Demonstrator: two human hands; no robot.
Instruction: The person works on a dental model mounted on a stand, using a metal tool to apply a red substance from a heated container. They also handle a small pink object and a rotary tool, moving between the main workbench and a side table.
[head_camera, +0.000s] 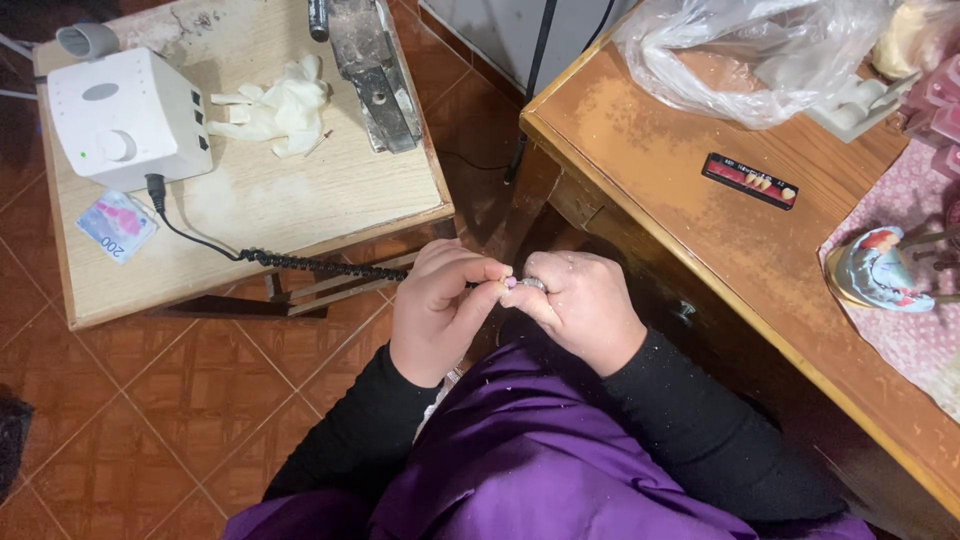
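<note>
Both hands meet over the lap: the left hand (437, 310) curls shut around a handpiece, mostly hidden, fed by the coiled black cord (320, 265), while the right hand (580, 305) pinches a small pink dental piece (511, 283) between thumb and fingertips. It looks like trimming or grinding; the next touch needs a steady tip. 1 white control box (125, 115) sits on the wooden side table (280, 200) with crumpled gloves (278, 108). Terracotta tiles cover the floor.
</note>
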